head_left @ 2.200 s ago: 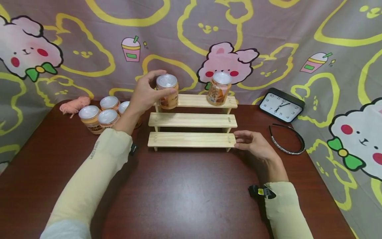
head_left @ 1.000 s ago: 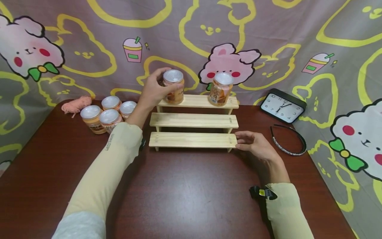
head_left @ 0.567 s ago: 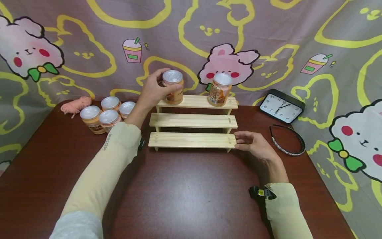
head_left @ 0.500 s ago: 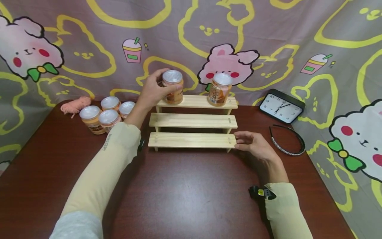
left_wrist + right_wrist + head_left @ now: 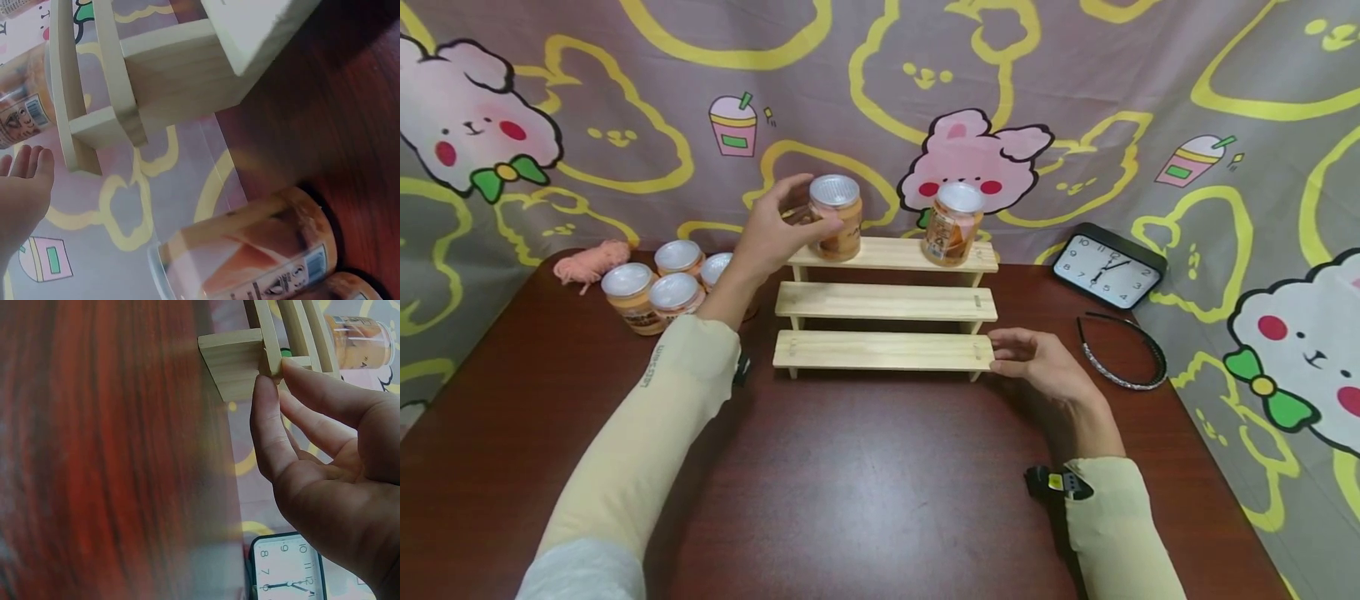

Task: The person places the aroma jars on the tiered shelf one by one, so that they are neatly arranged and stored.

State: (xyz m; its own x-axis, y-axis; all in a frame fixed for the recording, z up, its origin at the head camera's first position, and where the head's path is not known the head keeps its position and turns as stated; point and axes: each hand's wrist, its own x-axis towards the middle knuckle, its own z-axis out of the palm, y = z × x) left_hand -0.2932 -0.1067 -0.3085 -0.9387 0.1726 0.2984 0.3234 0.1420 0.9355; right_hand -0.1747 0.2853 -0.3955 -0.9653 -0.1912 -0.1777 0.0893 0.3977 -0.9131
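In the head view my left hand (image 5: 775, 233) is beside a canned-fruit jar (image 5: 842, 229) with a silvery lid, which stands upright at the left of the top step. The left wrist view shows the straightened fingers (image 5: 39, 164) apart from that jar (image 5: 25, 100). A matching jar (image 5: 953, 229) stands toward the right end of the same step. The three-step wooden display shelf (image 5: 883, 350) sits on the table. With thumb and fingertips, my right hand (image 5: 1048, 362) pinches the right end of its lowest board, as the right wrist view (image 5: 337, 462) also shows.
Several more jars (image 5: 627, 283) are grouped at the left, near a bundle of pink yarn (image 5: 592, 262). At the right lie a clock (image 5: 1105, 268) and a black headband (image 5: 1123, 379). A patterned cloth (image 5: 820, 100) hangs behind the dark wooden table (image 5: 850, 475).
My left hand brought the jar rightward onto the top step, then loosened its fingers and drew slightly left, away from it. The right hand has stayed at the lowest board.
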